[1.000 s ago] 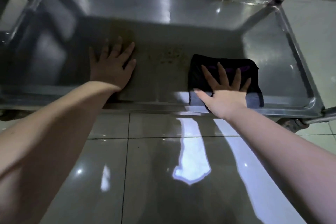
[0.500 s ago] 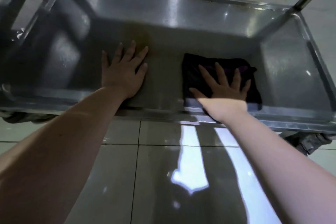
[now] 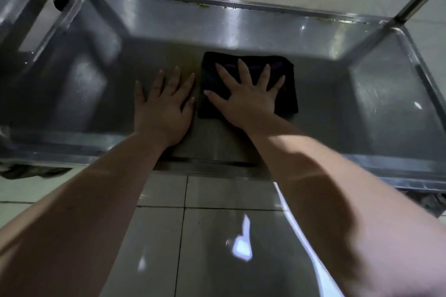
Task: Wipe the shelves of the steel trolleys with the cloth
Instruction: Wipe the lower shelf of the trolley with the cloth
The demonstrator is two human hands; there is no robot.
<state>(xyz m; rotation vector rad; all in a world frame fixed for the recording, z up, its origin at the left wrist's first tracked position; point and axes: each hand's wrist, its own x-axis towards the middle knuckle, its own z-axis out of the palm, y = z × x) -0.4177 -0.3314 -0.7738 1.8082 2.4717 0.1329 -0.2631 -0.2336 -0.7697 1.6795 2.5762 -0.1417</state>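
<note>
Hands both lie flat, fingers straight and spread wide, on the bottom of the steel trolley shelf (image 3: 362, 94), a deep tray with raised walls. The left hand (image 3: 164, 108) presses bare metal near the middle. The right hand (image 3: 246, 96), just beside it, presses down on the dark folded cloth (image 3: 287, 89), which lies flat at the shelf's centre. Neither hand grips anything. Another trolley (image 3: 14, 2) shows at far left, over glossy floor tiles (image 3: 217, 248).

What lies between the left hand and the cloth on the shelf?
Head view: only a narrow strip of bare shelf separates left hand and cloth.
</note>
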